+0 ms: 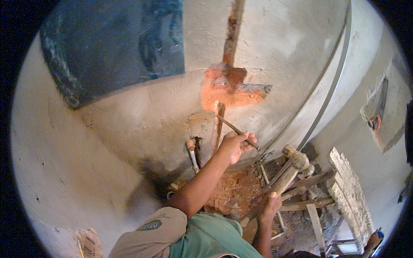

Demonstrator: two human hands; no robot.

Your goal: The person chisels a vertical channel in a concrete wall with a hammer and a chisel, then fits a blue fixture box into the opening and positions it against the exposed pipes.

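My left hand point(234, 147) is closed round a thin metal chisel point(234, 128), fingers wrapped near its back end. The chisel's tip meets the narrow groove point(218, 124) cut down the plastered wall, just below a broken-out patch of orange brick point(219, 88). Lower and to the right, my right hand point(269, 204) grips the wooden handle of a hammer point(297, 159). Its heavy head is raised, apart from the chisel. Left of the groove, a white pipe with an orange-brown end point(192, 150) sticks out by the wall.
A rough wooden stand point(350, 198) is at the right. Orange rubble point(234, 187) lies at the wall's foot. A dark blue panel point(120, 47) covers the upper left wall. A strip point(331, 94) runs down the right wall. Another person's hand point(373, 241) shows at the lower right.
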